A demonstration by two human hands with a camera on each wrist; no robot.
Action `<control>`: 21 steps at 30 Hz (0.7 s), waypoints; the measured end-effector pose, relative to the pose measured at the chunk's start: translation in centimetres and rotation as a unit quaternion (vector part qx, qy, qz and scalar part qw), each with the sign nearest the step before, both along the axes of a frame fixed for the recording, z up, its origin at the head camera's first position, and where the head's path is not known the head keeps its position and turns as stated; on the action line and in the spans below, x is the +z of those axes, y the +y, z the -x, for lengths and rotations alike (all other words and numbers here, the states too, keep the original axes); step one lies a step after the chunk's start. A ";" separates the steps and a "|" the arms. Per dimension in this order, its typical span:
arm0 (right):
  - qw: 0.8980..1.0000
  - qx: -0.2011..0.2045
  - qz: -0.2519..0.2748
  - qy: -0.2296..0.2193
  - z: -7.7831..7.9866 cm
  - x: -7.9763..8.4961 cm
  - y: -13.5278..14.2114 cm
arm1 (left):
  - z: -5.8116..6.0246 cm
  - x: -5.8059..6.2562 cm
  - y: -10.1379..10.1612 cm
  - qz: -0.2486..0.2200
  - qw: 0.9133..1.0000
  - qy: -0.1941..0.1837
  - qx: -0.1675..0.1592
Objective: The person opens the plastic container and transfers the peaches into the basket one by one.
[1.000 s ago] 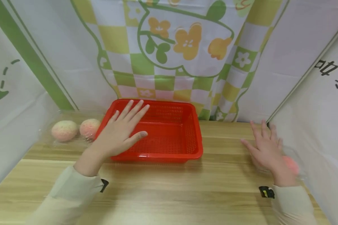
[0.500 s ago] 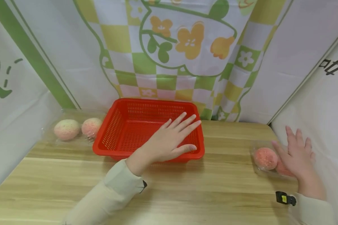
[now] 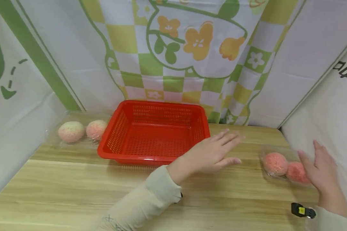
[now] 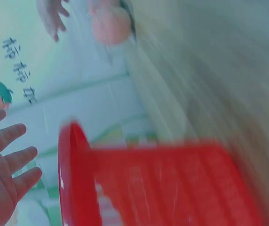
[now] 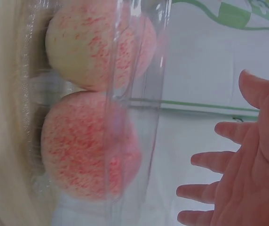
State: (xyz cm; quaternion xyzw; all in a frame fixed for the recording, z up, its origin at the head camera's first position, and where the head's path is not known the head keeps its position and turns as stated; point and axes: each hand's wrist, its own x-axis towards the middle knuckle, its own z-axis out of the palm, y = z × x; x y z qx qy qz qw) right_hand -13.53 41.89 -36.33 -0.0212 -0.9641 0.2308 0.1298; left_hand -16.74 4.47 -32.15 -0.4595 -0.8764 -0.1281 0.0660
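My left hand [image 3: 209, 154] hovers past the right front corner of the red plastic basket [image 3: 150, 158], fingers extended and holding nothing. My right hand [image 3: 324, 170] is beside the right end of a clear plastic box [image 3: 267, 150], fingers spread. Two pink, speckled peaches, a left one [image 3: 275, 163] and a right one [image 3: 297, 172], lie in that box. The right wrist view shows the box wall [image 5: 148, 108] close up, with a gap between it and the open palm [image 5: 247, 188]. In the left wrist view the basket [image 4: 172, 183] is blurred.
Another clear box [image 3: 56, 125] with two pale pink peaches [image 3: 71, 131] lies at the back left, touching or close to the basket. Fabric walls with a checked print [image 3: 173, 83] enclose the wooden table [image 3: 75, 192] at the back and sides.
My left hand has swept rightward from over the basket's left side to beyond its right front corner. My right hand has shifted right, from above the box to its right end, uncovering the peaches.
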 end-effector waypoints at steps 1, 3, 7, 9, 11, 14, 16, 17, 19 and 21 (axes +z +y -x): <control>1.000 -0.009 0.003 -0.003 0.0 0.0 0.1 | -0.2 -0.2 0.8 -0.004 1.000 0.005 -0.006; 1.000 -0.023 0.011 -0.011 -0.1 -0.1 0.3 | -0.5 -0.4 2.3 -0.007 1.000 0.007 -0.013; 0.999 -0.036 0.032 -0.020 0.0 -0.2 0.5 | -1.1 -1.0 4.9 -0.003 1.000 -0.008 -0.025; 0.998 -0.043 0.046 -0.020 -0.1 -0.4 0.7 | -1.2 -1.5 5.9 -0.005 0.999 -0.034 -0.028; 0.996 -0.057 0.057 -0.024 -0.3 -0.5 0.7 | -1.1 -2.3 6.8 -0.018 0.996 -0.078 -0.029; 0.993 -0.081 0.071 -0.043 -0.5 -0.6 0.9 | -0.7 -3.6 8.1 -0.055 0.987 -0.150 -0.029; 0.991 -0.090 0.080 -0.058 -0.6 -0.6 1.0 | -0.4 -4.4 8.8 -0.084 0.977 -0.192 -0.026; 0.990 -0.093 0.086 -0.064 -0.7 -0.6 1.0 | -0.2 -4.7 9.2 -0.103 0.972 -0.212 -0.024; 0.989 -0.094 0.096 -0.070 -0.7 -0.7 1.0 | 0.1 -5.2 9.7 -0.143 0.958 -0.247 -0.017; 0.987 -0.096 0.106 -0.073 -0.8 -0.8 1.1 | 0.4 -5.7 10.2 -0.178 0.944 -0.277 -0.005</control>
